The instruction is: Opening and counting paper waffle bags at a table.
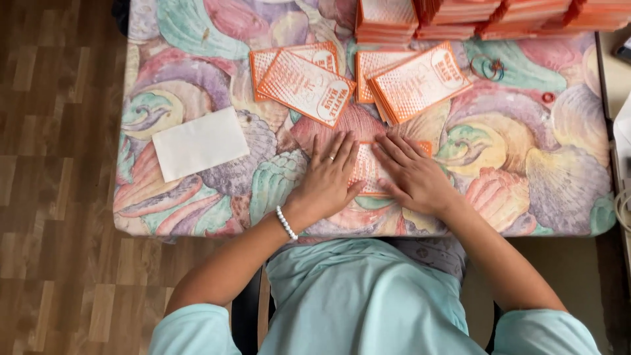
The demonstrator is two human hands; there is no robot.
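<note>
Nearest the body, both hands lie flat on one orange card (365,172) at the near middle of the table (565,190). The left hand (328,179) covers the card's left part and the right hand (411,176) its right part, so only a strip of orange shows between them and at the far right corner. Neither grip is closed on anything: fingers are spread and extended, palms pressing down, nothing pinched or lifted.

The likeliest trouble here, as I judge it, is the card sliding under that pressure on the patterned tablecloth (197,59), or the cloth itself bunching and dragging things with it (it looks soft and loose at the near edge). The card also sits fairly close to the near edge, so a pull toward the body could tip it off into the lap.

Further out, a blank white sheet (200,143) lies well apart to the left, safe from the hands. Beyond the hands, two loose fans of orange cards (303,82) (414,80) overlap unevenly; a forward reach could scatter them. At the far edge stand tall stacks of cards (486,16), which a jolt to the table might topple. Rubber bands (488,67) lie near the right fan.
</note>
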